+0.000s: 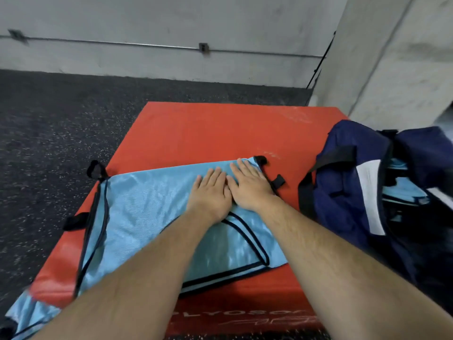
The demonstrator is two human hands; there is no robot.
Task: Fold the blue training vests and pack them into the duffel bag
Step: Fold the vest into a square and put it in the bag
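Observation:
A light blue training vest [147,204] with black trim lies spread flat on a red padded box [208,128]. My left hand [210,195] and my right hand [250,185] press side by side on the vest near its far right corner, fingers straight and flat. To the right stands a navy duffel bag [343,192] with black straps, its top open. Folded light blue vests [404,190] show inside the bag. More blue fabric [31,312] hangs off the box's near left corner.
Dark speckled rubber floor [61,123] surrounds the box on the left and behind. A grey concrete wall [171,20] with a thin conduit runs across the back, and a concrete pillar [392,57] rises behind the bag at right.

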